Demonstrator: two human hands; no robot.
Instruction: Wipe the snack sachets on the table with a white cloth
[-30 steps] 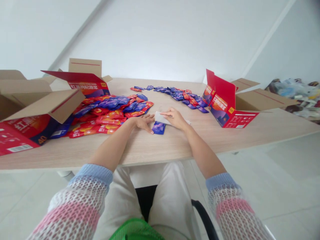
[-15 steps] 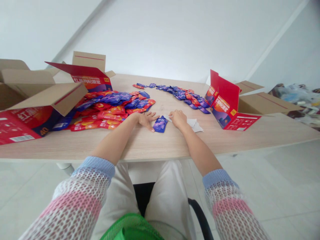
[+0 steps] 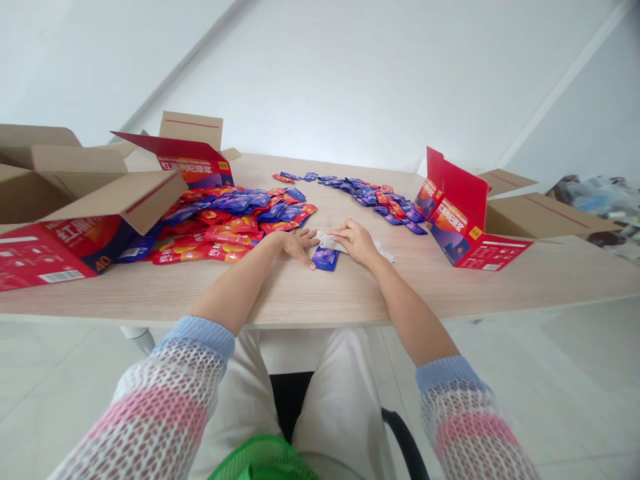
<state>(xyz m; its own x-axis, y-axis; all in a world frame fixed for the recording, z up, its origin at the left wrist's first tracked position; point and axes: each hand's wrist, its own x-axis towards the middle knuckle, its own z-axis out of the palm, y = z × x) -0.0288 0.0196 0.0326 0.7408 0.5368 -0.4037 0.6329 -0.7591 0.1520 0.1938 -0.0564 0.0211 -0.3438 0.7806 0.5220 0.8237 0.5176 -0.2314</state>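
My left hand lies palm down on the wooden table, its fingertips beside a small blue sachet. My right hand presses on a crumpled white sheet, whose end sticks out past the palm. The sheet's edge meets the top of the sachet. To the left of my left hand spreads a heap of red and blue sachets. A looser band of the same sachets runs across the far side of the table.
Open cardboard cartons with printed red panels stand at the left and right table ends. A green mesh basket sits on my lap. A mixed pile of packaging lies beyond the right carton.
The white sheet has moved from lying flat at the right to bunched under my right hand, closer to the blue sachet. My right hand has shifted left.
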